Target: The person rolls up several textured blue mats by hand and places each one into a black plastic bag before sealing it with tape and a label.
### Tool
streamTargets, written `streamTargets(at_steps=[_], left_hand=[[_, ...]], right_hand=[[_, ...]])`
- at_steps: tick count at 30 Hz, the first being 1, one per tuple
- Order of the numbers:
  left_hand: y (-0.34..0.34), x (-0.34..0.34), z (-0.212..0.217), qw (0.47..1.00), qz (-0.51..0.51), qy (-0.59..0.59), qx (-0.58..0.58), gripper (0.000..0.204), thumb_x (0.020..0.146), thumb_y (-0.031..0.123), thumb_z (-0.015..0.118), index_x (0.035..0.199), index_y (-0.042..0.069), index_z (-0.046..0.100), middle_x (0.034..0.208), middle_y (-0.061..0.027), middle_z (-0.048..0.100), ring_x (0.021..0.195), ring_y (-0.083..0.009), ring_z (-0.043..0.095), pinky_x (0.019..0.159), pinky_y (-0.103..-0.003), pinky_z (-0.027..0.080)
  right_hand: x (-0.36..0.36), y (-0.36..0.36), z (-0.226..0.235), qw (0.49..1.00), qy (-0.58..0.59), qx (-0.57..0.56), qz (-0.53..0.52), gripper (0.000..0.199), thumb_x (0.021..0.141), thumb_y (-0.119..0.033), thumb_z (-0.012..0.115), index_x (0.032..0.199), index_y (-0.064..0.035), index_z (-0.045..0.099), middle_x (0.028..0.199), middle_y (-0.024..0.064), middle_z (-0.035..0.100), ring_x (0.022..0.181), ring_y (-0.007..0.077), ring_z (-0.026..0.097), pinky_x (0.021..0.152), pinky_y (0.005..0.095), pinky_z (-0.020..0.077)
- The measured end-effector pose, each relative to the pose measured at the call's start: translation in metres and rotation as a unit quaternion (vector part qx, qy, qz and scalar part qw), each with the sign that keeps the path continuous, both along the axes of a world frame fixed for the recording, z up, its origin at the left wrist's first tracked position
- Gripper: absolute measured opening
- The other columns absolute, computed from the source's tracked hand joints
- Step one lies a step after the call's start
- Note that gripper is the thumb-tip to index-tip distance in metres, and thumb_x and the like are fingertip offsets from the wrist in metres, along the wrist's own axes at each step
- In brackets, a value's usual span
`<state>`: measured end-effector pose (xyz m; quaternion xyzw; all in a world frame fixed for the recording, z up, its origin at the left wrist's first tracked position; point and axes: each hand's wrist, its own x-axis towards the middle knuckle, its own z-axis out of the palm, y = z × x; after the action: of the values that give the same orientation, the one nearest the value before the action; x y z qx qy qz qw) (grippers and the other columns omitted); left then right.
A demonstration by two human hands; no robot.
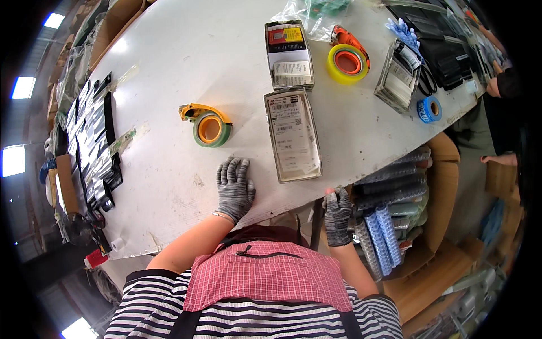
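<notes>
My left hand (235, 191), in a grey knit glove, lies flat on the pale table with its fingers stretched out, holding nothing. At the table's front edge is my right hand (337, 217), gloved alike with one bare fingertip showing. Its fingers point forward, slightly bent, and nothing shows in them. Beyond my left hand a yellow tape dispenser (196, 110) carries a roll of green tape (212, 139). Between and ahead of my hands stands an open shallow box (293, 135) with a printed label sheet inside. Behind it is a second open box (291, 56) with small packets.
An orange dispenser (353, 40) with yellow tape (337, 72), a tilted box (398, 76) and blue tape (429, 109) sit farther right. Black packages (97, 141) lie along the left. Below the right edge, a carton (443, 198) holds bubble-wrapped rolls (384, 234). Another person's hand (493, 87) shows far right.
</notes>
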<state>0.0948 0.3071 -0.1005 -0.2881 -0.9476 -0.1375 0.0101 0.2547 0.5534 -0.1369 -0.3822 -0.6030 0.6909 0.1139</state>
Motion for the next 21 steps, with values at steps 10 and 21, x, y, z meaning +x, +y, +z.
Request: streamTargets(at_steps=[10,21], left_hand=[[0.0,-0.002,0.002,1.0,-0.015,-0.006,0.002,0.063,0.08,0.017,0.056,0.14,0.003,0.044,0.138,-0.0231,0.041,0.134,-0.0433,0.036,0.116,-0.056,0.024],[-0.006,-0.003,-0.002,0.999,-0.03,-0.021,0.005,0.06,0.082,0.021,0.056,0.139,0.005,0.048,0.138,-0.0243,0.042,0.137,-0.044,0.035,0.117,-0.059,0.022]], right_hand=[[0.0,-0.008,-0.008,0.999,0.002,0.045,-0.02,0.018,0.099,-0.021,0.061,0.092,-0.0046,0.056,0.073,-0.0001,0.054,0.062,0.0087,0.049,0.059,0.0266,0.0418],[0.0,-0.018,-0.014,0.994,0.001,0.091,-0.061,0.018,0.1,-0.022,0.06,0.094,-0.0059,0.055,0.074,-0.0005,0.051,0.063,0.0088,0.047,0.06,0.0269,0.0416]])
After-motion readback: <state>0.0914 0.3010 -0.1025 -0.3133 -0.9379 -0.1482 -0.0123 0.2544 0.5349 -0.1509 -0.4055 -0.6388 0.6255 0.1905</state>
